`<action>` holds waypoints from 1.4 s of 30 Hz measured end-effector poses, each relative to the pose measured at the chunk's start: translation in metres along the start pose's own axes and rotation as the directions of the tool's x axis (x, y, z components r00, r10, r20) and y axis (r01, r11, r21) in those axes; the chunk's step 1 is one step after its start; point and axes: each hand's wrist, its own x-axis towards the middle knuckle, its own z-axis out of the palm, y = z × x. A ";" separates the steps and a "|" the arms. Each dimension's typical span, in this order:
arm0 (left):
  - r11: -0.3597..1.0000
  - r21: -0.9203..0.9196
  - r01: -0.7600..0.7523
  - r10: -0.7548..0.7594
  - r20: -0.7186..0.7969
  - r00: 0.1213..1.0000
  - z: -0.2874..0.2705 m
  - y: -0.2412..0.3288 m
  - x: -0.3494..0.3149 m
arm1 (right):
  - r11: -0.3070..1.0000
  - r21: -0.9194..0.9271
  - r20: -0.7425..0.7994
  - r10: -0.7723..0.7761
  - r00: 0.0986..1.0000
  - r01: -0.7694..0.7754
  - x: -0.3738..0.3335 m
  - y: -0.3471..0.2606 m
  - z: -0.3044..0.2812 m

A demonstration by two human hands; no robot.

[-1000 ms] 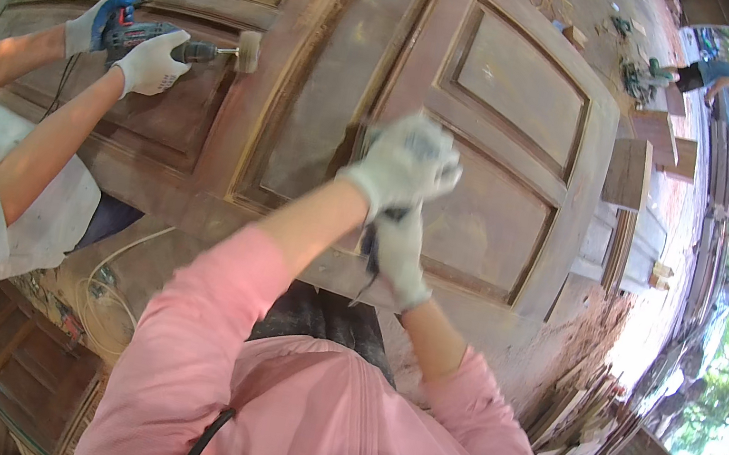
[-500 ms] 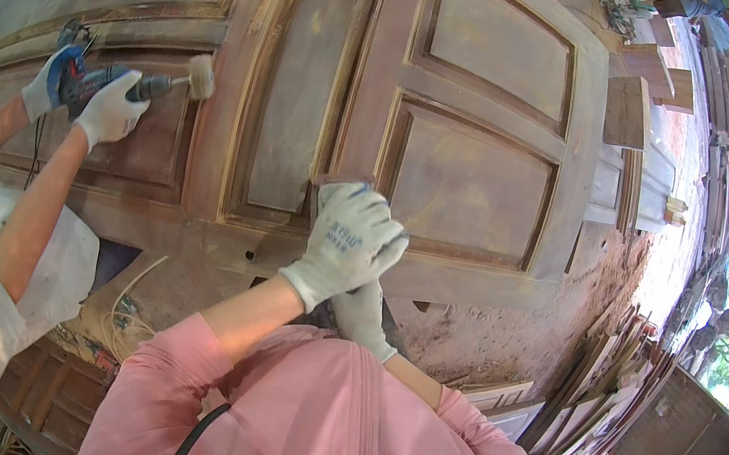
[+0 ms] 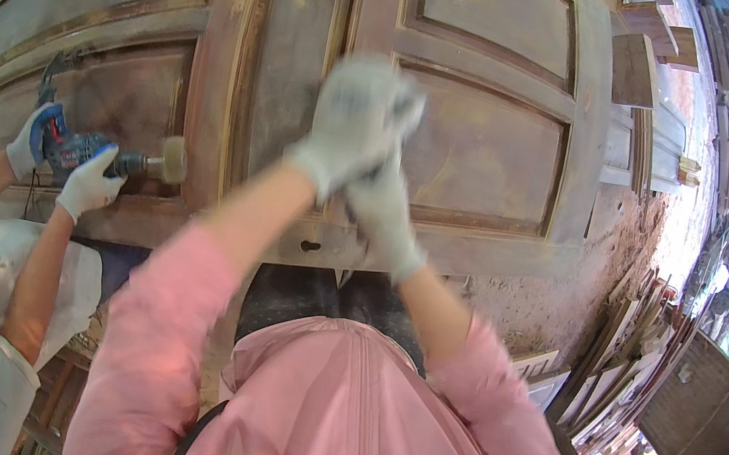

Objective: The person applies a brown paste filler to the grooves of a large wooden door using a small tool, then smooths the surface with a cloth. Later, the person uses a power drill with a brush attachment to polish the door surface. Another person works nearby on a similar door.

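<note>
1. Far left, a co-worker (image 3: pixel 0 273) in a pale top had both gloved hands (image 3: pixel 89 189) wrapped around a drill (image 3: pixel 76 152), its round brush (image 3: pixel 172 160) up at one of the door panels.
2. The door (image 3: pixel 482 156) itself was a big brown panelled thing, lying right in front of the person in pink, with a keyhole (image 3: pixel 310 245) in the near edge.
3. Left hand (image 3: pixel 351 115), white glove, was over the middle of the door, pretty blurry. Couldn't tell if it was pinching something or just bunched up.
4. Right hand (image 3: pixel 383 204), also gloved, sat up against the left, just nearer the body. Too smeared to tell its grip either.
5. Off right, past the door: a wood block (image 3: pixel 634 70) and a heap of planks (image 3: pixel 612 390).
</note>
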 end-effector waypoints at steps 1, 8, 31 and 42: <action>0.997 0.008 -0.081 0.081 -0.120 0.989 0.008 0.009 -0.039 | 0.989 0.033 0.060 0.140 0.988 -0.142 -0.041 0.010 0.000; 0.967 -0.154 -0.204 0.185 -0.125 0.975 0.016 0.024 -0.057 | 0.990 -0.112 -0.037 0.088 0.995 -0.091 -0.074 0.026 -0.007; 0.965 0.013 0.261 -0.256 -0.152 0.955 -0.057 -0.071 0.064 | 0.816 0.555 -0.099 -0.129 0.987 0.163 0.095 -0.056 0.110; 0.954 0.019 0.300 -0.300 0.023 0.954 -0.058 -0.097 0.083 | 0.585 0.810 -0.036 0.003 0.999 0.027 0.121 -0.043 0.127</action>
